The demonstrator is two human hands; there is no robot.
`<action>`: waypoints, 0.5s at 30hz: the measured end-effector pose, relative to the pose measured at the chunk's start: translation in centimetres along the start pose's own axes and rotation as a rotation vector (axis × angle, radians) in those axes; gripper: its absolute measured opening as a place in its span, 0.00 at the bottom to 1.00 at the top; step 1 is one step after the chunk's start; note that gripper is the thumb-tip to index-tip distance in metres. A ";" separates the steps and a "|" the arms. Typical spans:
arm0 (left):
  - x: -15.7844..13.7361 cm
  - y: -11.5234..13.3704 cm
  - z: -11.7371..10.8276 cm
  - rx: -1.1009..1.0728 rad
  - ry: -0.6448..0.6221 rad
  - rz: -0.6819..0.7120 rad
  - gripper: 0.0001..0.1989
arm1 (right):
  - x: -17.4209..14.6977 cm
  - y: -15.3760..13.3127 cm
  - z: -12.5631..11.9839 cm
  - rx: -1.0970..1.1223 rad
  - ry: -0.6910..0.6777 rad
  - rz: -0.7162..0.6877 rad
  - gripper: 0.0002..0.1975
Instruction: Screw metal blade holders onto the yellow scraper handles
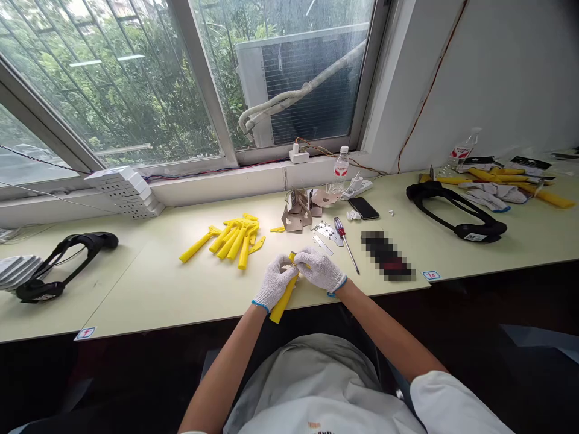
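Observation:
A yellow plastic scraper (283,301) is held at the table's front edge, its handle pointing down toward me. My left hand (274,282), in a white knit glove, is closed around its upper part. The gloved fingers of my right hand (319,271) pinch at its head, which they mostly hide. Beyond my hands lie several small screws and flat metal blades (332,232). A screwdriver (346,244) with a red and clear handle rests to their right. Several more yellow scrapers (235,238) are piled to the left.
Torn brown cardboard (298,211) sits at the back, near a water bottle (341,166). A phone (364,208) and a blurred dark object (388,256) lie to the right. Black headsets (456,211) flank the workspace on both sides. White boxes (126,191) are stacked by the window.

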State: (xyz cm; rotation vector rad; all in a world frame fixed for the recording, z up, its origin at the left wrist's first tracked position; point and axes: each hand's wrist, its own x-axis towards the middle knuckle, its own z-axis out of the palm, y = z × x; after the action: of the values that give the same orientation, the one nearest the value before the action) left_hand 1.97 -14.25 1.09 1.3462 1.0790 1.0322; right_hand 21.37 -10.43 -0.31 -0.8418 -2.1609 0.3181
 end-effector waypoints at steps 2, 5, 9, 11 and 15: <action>0.0 0.1 0.0 -0.002 -0.002 0.006 0.13 | -0.1 0.0 0.1 0.006 0.015 -0.002 0.09; -0.1 0.3 0.1 0.001 -0.001 0.009 0.13 | -0.1 -0.1 0.0 0.012 0.033 -0.002 0.10; -0.1 0.4 0.1 0.002 0.006 0.008 0.13 | -0.1 -0.3 -0.2 0.013 0.043 0.008 0.09; -0.1 0.3 0.1 -0.002 0.004 0.009 0.13 | -0.1 -0.5 -0.3 0.012 0.042 0.017 0.09; -0.1 0.1 0.0 -0.004 -0.005 0.001 0.13 | -0.1 -0.7 -0.6 0.017 0.026 0.026 0.09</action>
State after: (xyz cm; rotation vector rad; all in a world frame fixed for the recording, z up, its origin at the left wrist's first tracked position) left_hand 1.98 -14.38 1.23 1.3458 1.0725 1.0302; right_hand 21.55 -11.05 0.36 -0.8607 -2.1215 0.3370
